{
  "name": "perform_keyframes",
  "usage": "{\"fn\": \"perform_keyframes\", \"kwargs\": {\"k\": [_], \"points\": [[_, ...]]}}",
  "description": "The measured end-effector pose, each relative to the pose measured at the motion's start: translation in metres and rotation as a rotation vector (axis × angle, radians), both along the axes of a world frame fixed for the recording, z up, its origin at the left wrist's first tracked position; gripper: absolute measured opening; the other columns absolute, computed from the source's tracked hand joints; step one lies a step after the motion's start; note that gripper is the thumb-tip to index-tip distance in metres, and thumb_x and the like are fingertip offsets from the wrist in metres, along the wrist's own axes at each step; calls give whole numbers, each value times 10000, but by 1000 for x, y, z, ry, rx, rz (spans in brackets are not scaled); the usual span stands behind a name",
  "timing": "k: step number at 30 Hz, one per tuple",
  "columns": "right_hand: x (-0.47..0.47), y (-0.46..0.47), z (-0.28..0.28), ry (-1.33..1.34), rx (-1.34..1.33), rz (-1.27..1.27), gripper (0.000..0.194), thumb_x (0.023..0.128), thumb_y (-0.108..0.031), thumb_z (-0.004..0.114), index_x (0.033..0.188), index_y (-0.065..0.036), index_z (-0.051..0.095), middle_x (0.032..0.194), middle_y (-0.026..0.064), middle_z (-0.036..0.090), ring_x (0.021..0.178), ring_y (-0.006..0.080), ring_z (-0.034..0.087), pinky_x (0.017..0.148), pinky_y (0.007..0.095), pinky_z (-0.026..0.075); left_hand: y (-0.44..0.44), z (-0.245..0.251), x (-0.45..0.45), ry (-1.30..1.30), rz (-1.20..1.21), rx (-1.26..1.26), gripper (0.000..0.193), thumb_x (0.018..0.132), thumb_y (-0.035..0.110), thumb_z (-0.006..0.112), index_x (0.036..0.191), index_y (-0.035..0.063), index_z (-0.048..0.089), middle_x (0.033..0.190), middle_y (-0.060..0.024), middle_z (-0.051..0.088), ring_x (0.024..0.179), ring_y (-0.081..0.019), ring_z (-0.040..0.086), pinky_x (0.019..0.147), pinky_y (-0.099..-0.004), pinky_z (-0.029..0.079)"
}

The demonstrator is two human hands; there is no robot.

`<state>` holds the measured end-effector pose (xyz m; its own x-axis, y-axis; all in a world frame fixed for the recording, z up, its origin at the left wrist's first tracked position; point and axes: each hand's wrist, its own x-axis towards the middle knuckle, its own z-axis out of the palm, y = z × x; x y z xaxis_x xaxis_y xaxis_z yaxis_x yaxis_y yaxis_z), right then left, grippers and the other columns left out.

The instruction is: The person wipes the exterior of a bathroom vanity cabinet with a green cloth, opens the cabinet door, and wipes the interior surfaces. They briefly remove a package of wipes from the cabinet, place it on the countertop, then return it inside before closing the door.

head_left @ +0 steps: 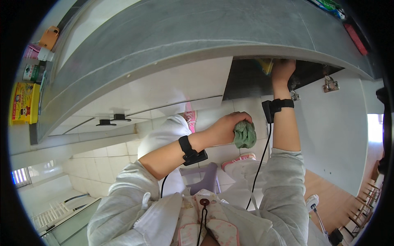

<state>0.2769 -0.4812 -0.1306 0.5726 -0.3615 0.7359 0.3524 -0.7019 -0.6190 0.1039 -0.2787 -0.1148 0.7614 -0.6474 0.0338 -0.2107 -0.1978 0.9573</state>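
Observation:
Bunched in my left hand (229, 127) is a green cloth (245, 135), held over the tiled floor in front of the cabinet. My right hand (283, 70) reaches into the dark opening of a base cabinet (246, 80), under the countertop edge. Its fingers are hidden inside, so I cannot tell what they hold. Right beside it, a yellow and blue package (264, 66) shows partly in the opening. The cabinet door (332, 132) stands swung out on metal hinges (331, 84), to the right of my right forearm.
The grey stone countertop (197, 27) curves overhead. On its left end stand a yellow tub (25, 104), bottles (32, 72) and an orange holder (49, 37). Closed cabinet doors with black handles (106, 123) lie left. A purple plastic stool (203, 178) is beneath me. Cables hang from both wrist straps.

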Motion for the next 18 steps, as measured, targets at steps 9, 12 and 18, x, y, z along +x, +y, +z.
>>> {"fn": "perform_keyframes", "kwargs": {"k": [9, 12, 18], "points": [[-59, 0, 30, 109, 129, 116, 89, 777, -25, 594, 865, -11, 592, 764, 78, 560, 656, 150, 550, 606, 261, 441, 1, 7, -10, 56, 41, -47, 375, 685, -72, 577, 1033, 60, 527, 972, -59, 585, 926, -176, 558, 822, -273, 432], [-80, -1, 38, 150, 210, 167, 81, 772, -8, 596, 853, -7, 592, 787, 60, 555, 636, 116, 527, 588, 240, 431, 1, 5, -12, 73, 54, -39, 345, 704, -57, 577, 1024, 63, 528, 969, -50, 586, 916, -155, 555, 815, -264, 431], [-117, -16, 68, 134, 217, 262, 67, 768, 7, 593, 832, -14, 588, 779, 25, 521, 631, 88, 485, 579, 208, 407, -4, -2, -17, -4, 93, -104, 294, 726, -22, 586, 999, 67, 523, 909, -65, 592, 839, -177, 564, 750, -276, 443]]}}
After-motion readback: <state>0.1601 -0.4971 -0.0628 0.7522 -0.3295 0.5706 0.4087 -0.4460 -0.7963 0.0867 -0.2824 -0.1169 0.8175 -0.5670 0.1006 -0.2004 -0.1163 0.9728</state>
